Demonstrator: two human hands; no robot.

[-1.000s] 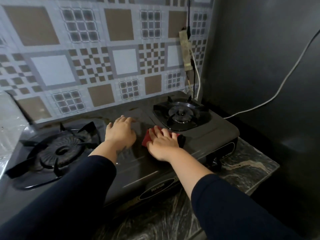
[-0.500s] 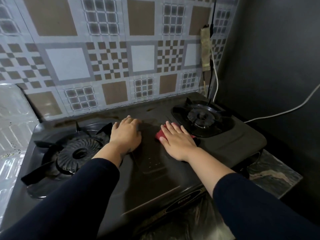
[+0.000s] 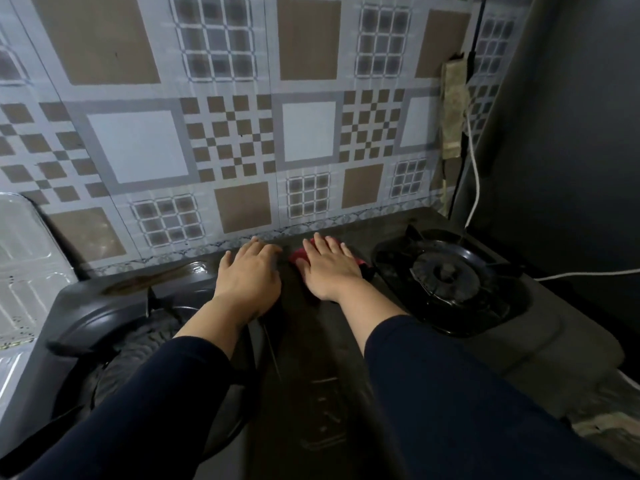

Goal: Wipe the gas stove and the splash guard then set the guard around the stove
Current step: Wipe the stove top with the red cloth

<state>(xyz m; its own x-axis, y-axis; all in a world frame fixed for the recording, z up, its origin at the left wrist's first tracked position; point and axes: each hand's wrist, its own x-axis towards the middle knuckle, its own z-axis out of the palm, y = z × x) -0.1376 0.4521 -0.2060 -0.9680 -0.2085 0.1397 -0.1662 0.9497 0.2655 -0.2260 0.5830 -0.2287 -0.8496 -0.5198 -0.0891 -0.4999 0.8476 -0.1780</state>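
The black two-burner gas stove (image 3: 322,344) fills the lower middle of the view, with one burner (image 3: 446,275) at the right and another (image 3: 152,341) at the left, partly under my left arm. My right hand (image 3: 329,268) lies flat on a red cloth (image 3: 298,256) at the stove's back middle, pressing it down; only the cloth's edges show. Beside it, my left hand (image 3: 247,278) rests palm down on the stove top, fingers apart, holding nothing. The silver foil splash guard (image 3: 24,258) stands at the far left edge.
A patterned tile wall (image 3: 242,133) rises directly behind the stove. A white cable (image 3: 476,174) hangs down at the back right and runs off to the right along the dark side wall (image 3: 571,133). Marbled countertop (image 3: 609,407) shows at the lower right.
Both hands have slid away from me toward the stove's back edge, the right one carrying the red cloth with it. My view has moved closer and to the left.
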